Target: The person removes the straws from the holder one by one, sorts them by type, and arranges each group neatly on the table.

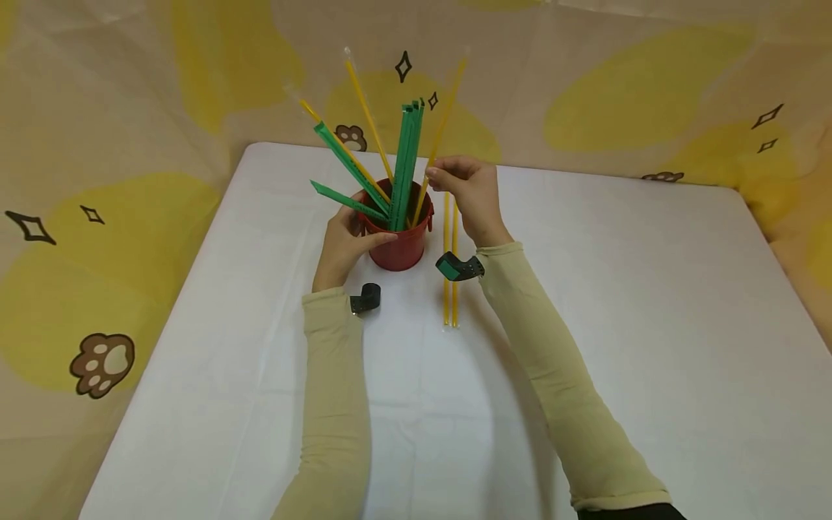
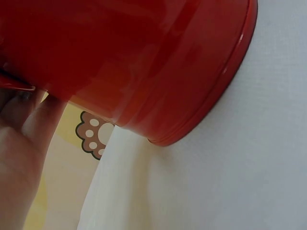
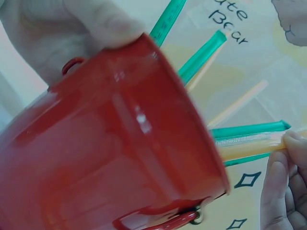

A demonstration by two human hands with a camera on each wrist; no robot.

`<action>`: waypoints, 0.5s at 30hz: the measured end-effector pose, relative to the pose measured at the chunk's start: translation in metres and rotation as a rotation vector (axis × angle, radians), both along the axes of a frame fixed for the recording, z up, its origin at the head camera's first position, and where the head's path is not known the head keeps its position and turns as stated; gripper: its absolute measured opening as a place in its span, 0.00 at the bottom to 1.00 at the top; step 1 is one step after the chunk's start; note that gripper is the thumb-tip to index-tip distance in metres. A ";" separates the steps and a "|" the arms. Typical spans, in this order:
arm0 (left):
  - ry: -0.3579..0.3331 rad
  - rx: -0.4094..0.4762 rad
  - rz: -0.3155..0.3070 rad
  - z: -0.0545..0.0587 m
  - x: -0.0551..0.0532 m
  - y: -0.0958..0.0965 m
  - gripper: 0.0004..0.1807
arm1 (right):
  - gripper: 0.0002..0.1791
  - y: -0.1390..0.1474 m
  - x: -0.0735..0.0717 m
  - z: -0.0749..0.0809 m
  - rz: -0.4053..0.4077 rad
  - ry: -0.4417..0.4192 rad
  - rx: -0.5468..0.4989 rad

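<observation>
A red metal bucket [image 1: 398, 254] stands near the table's far edge, with small loops on its sides. My left hand [image 1: 341, 244] grips it from the left, thumb near the rim. Several slim green-wrapped sticks [image 1: 406, 159] stand in it; others, such as one green stick [image 1: 347, 162], lean left. Two yellow straws in clear wrappers, one a yellow straw [image 1: 369, 115], also lean out. With thumb and fingers my right hand [image 1: 473, 196] pinches another yellow straw [image 1: 450, 105], its lower end inside the bucket. The right wrist view shows this pinch by the fingertips [image 3: 293, 143].
Two wrapped yellow straws [image 1: 451, 307] lie side by side on the white table [image 1: 650, 325], right of the bucket and partly under the right wrist. A patterned yellow cloth [image 1: 585, 79] hangs behind the table. Each wrist carries a small black camera [image 1: 370, 296].
</observation>
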State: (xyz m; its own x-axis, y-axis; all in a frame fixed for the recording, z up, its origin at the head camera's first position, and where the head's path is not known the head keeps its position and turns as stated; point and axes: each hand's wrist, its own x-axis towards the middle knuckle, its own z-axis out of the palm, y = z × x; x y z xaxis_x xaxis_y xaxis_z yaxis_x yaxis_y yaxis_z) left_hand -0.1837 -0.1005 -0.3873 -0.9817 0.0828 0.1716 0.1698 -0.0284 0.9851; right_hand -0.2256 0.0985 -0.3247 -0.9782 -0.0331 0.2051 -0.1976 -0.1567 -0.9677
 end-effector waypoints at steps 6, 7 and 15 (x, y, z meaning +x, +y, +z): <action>-0.003 0.003 0.002 0.000 0.000 0.000 0.40 | 0.03 0.001 0.005 0.006 0.012 0.019 -0.026; -0.003 0.001 0.003 0.001 0.000 0.000 0.41 | 0.04 0.001 0.005 0.007 0.009 0.021 -0.028; 0.004 0.006 -0.002 0.002 0.000 0.000 0.41 | 0.05 0.003 0.012 0.018 -0.016 0.077 -0.049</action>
State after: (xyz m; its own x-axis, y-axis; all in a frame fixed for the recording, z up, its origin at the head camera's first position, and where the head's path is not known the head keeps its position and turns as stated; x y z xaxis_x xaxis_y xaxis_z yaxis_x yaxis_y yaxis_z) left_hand -0.1836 -0.1007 -0.3856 -0.9808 0.0832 0.1764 0.1741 -0.0350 0.9841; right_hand -0.2136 0.1019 -0.3065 -0.9598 -0.0059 0.2805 -0.2738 -0.1998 -0.9408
